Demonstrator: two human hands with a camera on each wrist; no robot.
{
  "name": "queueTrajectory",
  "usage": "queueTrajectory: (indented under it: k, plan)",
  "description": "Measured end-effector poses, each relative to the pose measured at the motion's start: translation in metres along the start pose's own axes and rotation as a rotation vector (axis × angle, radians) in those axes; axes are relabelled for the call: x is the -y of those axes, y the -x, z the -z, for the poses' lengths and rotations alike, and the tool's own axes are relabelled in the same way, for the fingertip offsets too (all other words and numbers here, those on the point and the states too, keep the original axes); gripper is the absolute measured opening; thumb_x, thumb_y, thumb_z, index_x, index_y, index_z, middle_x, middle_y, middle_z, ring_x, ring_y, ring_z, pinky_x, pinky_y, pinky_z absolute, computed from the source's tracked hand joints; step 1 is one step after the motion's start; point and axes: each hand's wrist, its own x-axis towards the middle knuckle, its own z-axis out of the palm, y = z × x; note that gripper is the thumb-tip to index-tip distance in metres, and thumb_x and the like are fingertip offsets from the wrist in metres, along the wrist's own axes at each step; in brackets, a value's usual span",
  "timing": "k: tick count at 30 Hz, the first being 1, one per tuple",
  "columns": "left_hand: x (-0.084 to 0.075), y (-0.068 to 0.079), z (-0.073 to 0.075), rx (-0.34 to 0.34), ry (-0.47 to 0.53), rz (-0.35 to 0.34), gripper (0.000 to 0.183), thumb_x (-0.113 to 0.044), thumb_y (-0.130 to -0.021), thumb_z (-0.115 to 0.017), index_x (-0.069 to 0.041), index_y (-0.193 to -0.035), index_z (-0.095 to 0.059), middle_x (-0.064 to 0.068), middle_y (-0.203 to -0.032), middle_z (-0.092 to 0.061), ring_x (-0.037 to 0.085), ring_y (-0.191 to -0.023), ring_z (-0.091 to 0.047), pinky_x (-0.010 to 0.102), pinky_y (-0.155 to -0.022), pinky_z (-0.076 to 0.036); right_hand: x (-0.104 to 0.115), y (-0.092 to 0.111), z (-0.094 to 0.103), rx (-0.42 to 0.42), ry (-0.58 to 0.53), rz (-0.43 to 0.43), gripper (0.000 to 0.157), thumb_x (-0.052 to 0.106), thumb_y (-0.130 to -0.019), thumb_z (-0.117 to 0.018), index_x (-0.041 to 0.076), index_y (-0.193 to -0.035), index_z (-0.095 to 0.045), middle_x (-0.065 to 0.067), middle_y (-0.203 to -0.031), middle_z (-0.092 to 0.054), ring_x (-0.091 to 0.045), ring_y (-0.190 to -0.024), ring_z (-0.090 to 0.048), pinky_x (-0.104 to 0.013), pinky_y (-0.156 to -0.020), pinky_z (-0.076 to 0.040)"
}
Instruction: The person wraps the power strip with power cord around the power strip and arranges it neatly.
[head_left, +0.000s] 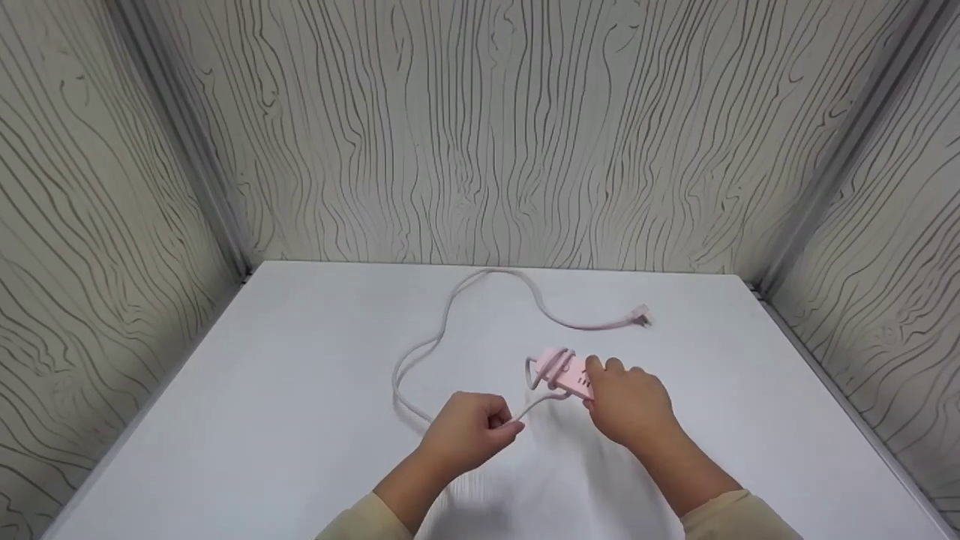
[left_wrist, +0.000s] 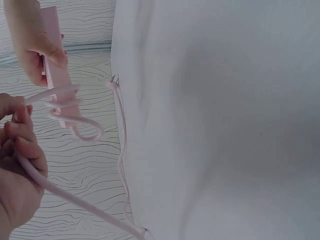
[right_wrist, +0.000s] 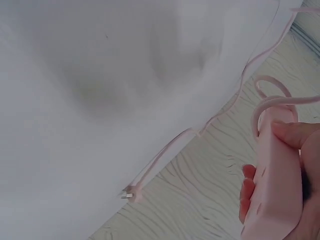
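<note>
My right hand (head_left: 631, 399) grips a pink power strip (head_left: 576, 376) by its near end, holding it above the white table. Thumb and fingers lie on either side of the strip (right_wrist: 280, 172) in the right wrist view. Loops of its pink cord (left_wrist: 70, 120) wrap around the far end. To the left, my left hand (head_left: 466, 431) pinches the cord a short way from the strip, and the cord runs on through the curled fingers (left_wrist: 22, 137). From there the cord (head_left: 444, 322) curves over the table toward the back and ends in a plug (head_left: 640, 315) at the right.
The white table (head_left: 300, 375) is enclosed by a back wall (head_left: 480, 135) and side walls with a wood-grain line pattern. Grey metal posts (head_left: 180, 135) stand at the back corners. The cord's curve reaches the table's back edge.
</note>
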Motion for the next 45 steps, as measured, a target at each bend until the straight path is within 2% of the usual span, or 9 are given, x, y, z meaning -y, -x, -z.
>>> queueTrajectory:
  k: [4, 8, 16, 22, 27, 33, 40, 45]
  plan:
    - [-0.005, 0.000, 0.001, -0.009, 0.003, -0.052, 0.021, -0.022, -0.083, -0.066, -0.015, -0.065, -0.057, -0.012, -0.053, -0.042, -0.001, -0.049, -0.036, 0.016, -0.046, -0.034, -0.013, 0.001, -0.008, 0.003, 0.025, -0.020, 0.050, 0.030, -0.077, -0.070, 0.004, -0.116, -0.053, -0.014, -0.082, -0.056, -0.024, -0.057, -0.048, -0.036, -0.049, -0.042]
    - [-0.006, -0.003, 0.002, -0.064, -0.041, -0.125, 0.022, -0.025, -0.085, -0.064, -0.016, -0.067, -0.055, -0.013, -0.056, -0.041, -0.001, -0.051, -0.034, 0.015, -0.047, -0.032, -0.017, 0.003, -0.013, 0.011, 0.041, 0.012, 0.052, 0.031, -0.077, -0.070, 0.006, -0.119, -0.052, -0.013, -0.087, -0.057, -0.025, -0.061, -0.049, -0.038, -0.051, -0.043]
    - [-0.002, -0.012, 0.005, -0.189, -0.013, -0.233, 0.023, -0.027, -0.089, -0.059, -0.015, -0.070, -0.057, -0.010, -0.058, -0.040, 0.001, -0.053, -0.033, 0.015, -0.049, -0.030, -0.011, 0.003, -0.015, 0.050, 0.076, 0.117, 0.053, 0.032, -0.074, -0.073, 0.014, -0.119, -0.053, -0.007, -0.093, -0.058, -0.025, -0.072, -0.052, -0.040, -0.062, -0.042]
    - [-0.001, -0.018, 0.004, -0.243, 0.002, -0.283, 0.022, -0.031, -0.089, -0.057, -0.014, -0.074, -0.060, -0.007, -0.062, -0.047, 0.002, -0.058, -0.040, 0.015, -0.053, -0.037, -0.002, 0.005, -0.008, 0.117, 0.017, 0.202, 0.052, 0.032, -0.072, -0.076, 0.020, -0.118, -0.055, -0.002, -0.096, -0.060, -0.023, -0.078, -0.052, -0.042, -0.071, -0.042]
    - [0.001, -0.022, 0.004, -0.249, 0.057, -0.250, 0.021, -0.032, -0.089, -0.058, -0.014, -0.078, -0.062, -0.007, -0.063, -0.046, 0.003, -0.059, -0.041, 0.017, -0.055, -0.039, 0.001, 0.009, -0.002, 0.108, -0.030, 0.366, 0.048, 0.029, -0.068, -0.079, 0.023, -0.109, -0.056, 0.002, -0.088, -0.058, -0.019, -0.074, -0.051, -0.038, -0.065, -0.040]
    - [0.006, -0.027, 0.001, -0.200, 0.231, -0.142, 0.024, -0.033, -0.089, -0.057, -0.011, -0.080, -0.063, -0.007, -0.065, -0.046, 0.004, -0.061, -0.042, 0.019, -0.056, -0.040, 0.001, 0.014, 0.001, 0.100, -0.105, 0.521, 0.046, 0.027, -0.066, -0.079, 0.027, -0.105, -0.055, 0.009, -0.085, -0.055, -0.014, -0.074, -0.050, -0.035, -0.064, -0.038]
    - [0.014, -0.036, -0.001, -0.162, 0.414, -0.015, 0.018, -0.025, -0.090, -0.057, -0.010, -0.082, -0.064, -0.002, -0.065, -0.048, 0.008, -0.061, -0.045, 0.023, -0.059, -0.041, 0.001, 0.015, 0.005, 0.056, -0.222, 0.606, 0.047, 0.027, -0.068, -0.076, 0.029, -0.109, -0.054, 0.014, -0.087, -0.055, -0.008, -0.076, -0.048, -0.031, -0.069, -0.039]
    - [0.021, -0.041, -0.005, -0.138, 0.535, 0.017, 0.023, -0.023, -0.092, -0.054, -0.004, -0.083, -0.062, 0.002, -0.067, -0.048, 0.010, -0.064, -0.045, 0.025, -0.060, -0.041, 0.002, 0.015, 0.009, 0.020, -0.278, 0.616, 0.044, 0.026, -0.070, -0.075, 0.029, -0.109, -0.055, 0.016, -0.087, -0.054, -0.007, -0.074, -0.045, -0.031, -0.070, -0.039]
